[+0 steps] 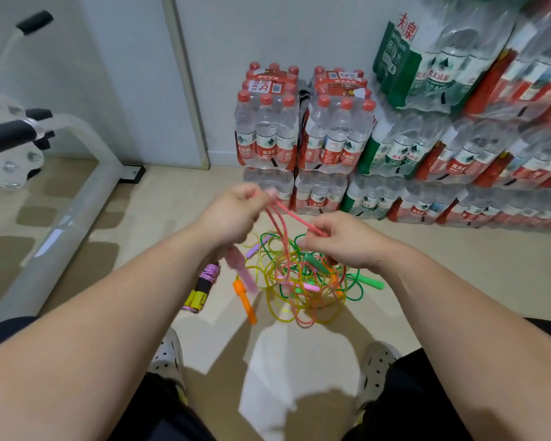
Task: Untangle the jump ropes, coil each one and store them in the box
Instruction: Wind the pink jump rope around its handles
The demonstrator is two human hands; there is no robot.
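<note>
The left hand [233,214] is raised above the tangle, its fingers curled and pinching the pink rope [291,214] at its top. The right hand [341,243] sits lower, right over the tangle, and pinches the same pink rope between thumb and fingertips. One strand runs from hand to hand. Other strands drop from the left hand into the tangle [303,291], which lies on the floor [458,281] beneath both hands. A pink handle [244,275], blurred, hangs under the left hand at the tangle's left edge.

The tangle is a loose heap of thin yellow, green and pink cords. A purple handle [255,249] pokes out at its upper left, an orange handle [246,302] lies at its lower left, and a green handle [371,281] sticks out on its right.

Left of the tangle, past the orange handle and apart from the heap, a wound bundle [204,286] of purple cord with black and yellow parts lies on the floor. Behind the tangle, packs of water bottles [299,132] are stacked against the wall. Far to the tangle's left stands the white frame of an exercise machine [61,218]. On the near side of the tangle are two grey clogs [169,354], one to each side.
</note>
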